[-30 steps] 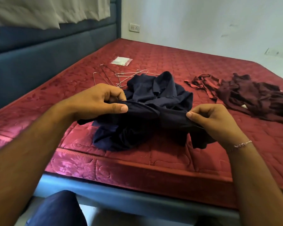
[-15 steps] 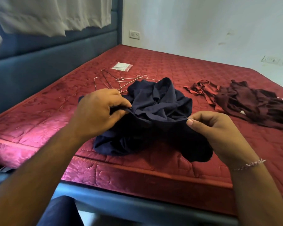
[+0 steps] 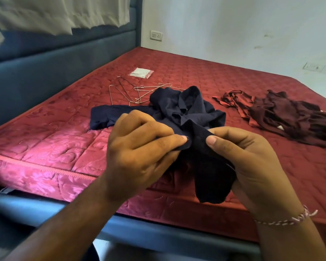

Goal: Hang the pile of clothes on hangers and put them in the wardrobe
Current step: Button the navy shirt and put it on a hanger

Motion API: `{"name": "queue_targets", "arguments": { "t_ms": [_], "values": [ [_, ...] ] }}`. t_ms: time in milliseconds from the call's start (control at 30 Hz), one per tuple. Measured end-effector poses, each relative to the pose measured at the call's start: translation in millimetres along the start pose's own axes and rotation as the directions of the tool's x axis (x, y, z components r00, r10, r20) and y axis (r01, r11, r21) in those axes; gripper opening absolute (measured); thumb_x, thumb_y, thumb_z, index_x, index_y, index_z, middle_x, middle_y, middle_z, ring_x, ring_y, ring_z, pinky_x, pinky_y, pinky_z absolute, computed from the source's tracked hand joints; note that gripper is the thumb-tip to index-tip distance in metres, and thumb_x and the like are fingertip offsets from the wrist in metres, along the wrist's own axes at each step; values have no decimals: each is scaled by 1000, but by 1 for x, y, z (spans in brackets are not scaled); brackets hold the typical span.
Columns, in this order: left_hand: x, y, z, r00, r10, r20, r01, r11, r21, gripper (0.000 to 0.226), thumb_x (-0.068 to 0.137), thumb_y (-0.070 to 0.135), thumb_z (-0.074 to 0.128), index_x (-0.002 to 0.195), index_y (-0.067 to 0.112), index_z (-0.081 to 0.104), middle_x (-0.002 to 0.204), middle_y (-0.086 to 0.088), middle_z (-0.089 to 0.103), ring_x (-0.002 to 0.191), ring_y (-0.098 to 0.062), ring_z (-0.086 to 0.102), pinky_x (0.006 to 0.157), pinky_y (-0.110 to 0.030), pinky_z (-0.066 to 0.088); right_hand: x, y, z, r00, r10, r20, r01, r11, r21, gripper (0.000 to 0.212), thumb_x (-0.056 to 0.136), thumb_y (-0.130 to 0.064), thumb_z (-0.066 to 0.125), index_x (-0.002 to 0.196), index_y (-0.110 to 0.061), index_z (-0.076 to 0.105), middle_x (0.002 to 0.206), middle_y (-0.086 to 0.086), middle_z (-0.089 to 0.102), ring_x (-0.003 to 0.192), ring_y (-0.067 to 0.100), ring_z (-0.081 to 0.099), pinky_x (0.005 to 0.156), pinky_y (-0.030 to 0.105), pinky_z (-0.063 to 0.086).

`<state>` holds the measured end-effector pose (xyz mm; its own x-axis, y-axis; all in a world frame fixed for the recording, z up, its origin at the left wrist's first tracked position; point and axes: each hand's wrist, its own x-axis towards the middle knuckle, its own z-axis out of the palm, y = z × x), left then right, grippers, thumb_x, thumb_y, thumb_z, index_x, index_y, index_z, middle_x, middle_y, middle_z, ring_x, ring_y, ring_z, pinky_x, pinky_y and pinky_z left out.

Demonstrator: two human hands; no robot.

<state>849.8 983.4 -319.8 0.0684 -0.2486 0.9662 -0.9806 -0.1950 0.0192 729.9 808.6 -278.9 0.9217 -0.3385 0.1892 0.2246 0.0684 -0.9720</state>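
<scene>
A crumpled navy blue garment (image 3: 184, 108) lies on the red mattress (image 3: 55, 132) near its front edge. My left hand (image 3: 139, 155) and my right hand (image 3: 247, 162) both pinch one edge of it, close together, lifted a little above the bed. One end of the navy cloth stretches out to the left on the mattress. Several wire hangers (image 3: 132, 91) lie just behind the navy garment. A dark maroon garment (image 3: 282, 113) is spread out at the right. No wardrobe is in view.
A small clear plastic packet (image 3: 141, 73) lies behind the hangers. A blue padded headboard (image 3: 45, 72) runs along the left, with pale curtains (image 3: 60, 14) above it. A white wall stands behind the bed. The blue bed frame (image 3: 158, 236) runs along the front.
My two hands have come close together on the navy cloth and risen a little. Part of the garment now lies stretched out to the left. The camera has tilted down slightly.
</scene>
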Motion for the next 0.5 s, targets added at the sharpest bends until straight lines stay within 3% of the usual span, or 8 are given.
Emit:
{"name": "queue_targets", "arguments": {
  "t_ms": [200, 500],
  "values": [
    [-3, 4, 6, 1000, 28, 3, -28, 999, 23, 6, 91, 19, 82, 94, 15, 85, 92, 5, 76, 81, -26, 61, 67, -49, 45, -3, 2, 4, 999, -38, -2, 38, 998, -59, 24, 73, -19, 78, 92, -4, 79, 100, 25, 75, 89, 29, 70, 83, 35, 58],
    [-1, 3, 7, 996, 79, 27, -80, 995, 56, 5, 91, 20, 82, 90, 16, 85, 90, 6, 75, 78, -27, 63, 66, -49, 45, 0, 6, 2, 992, -121, -19, 116, 979, -168, 23, 68, -20, 83, 87, -8, 80, 88, 17, 77, 81, 26, 74, 74, 31, 61]
  ]
}}
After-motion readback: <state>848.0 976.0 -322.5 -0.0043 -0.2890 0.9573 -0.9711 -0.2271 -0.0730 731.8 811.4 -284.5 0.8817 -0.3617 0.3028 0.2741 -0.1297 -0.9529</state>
